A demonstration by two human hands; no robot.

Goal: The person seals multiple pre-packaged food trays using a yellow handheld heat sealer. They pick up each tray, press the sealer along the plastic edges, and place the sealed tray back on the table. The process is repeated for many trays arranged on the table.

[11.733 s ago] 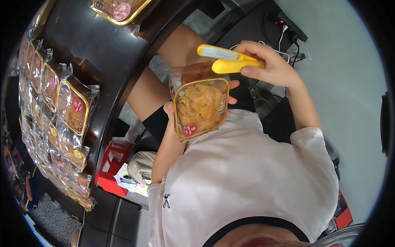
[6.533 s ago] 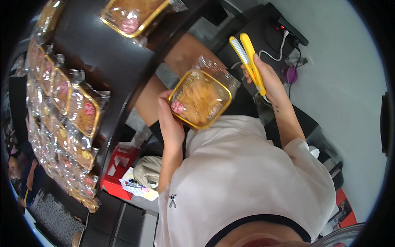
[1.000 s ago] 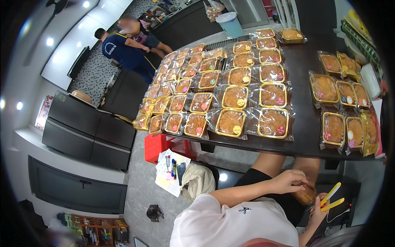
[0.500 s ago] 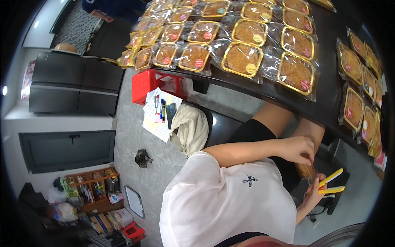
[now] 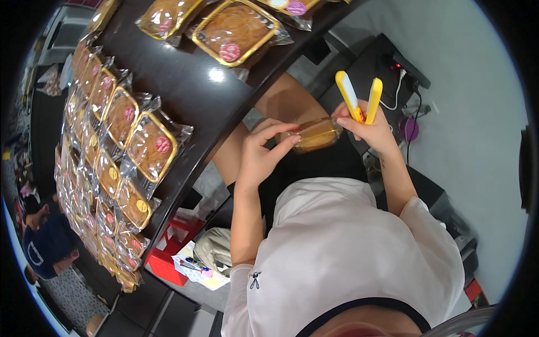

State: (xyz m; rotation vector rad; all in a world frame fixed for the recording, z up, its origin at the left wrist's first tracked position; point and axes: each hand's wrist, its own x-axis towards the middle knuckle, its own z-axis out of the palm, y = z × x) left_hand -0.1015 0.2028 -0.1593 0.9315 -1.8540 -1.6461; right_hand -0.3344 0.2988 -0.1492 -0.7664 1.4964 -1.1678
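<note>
The left hand point(image 5: 263, 151) grips the pack point(image 5: 318, 141), apparently to steady it, while the right hand point(image 5: 369, 128) grips the yellow iron point(image 5: 374, 98), plates parted, at the pack's right end.

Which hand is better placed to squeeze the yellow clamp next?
Probably the right hand: it holds the open yellow clamp near the wrapped cake, while the left hand grips the cake's left end.
</note>
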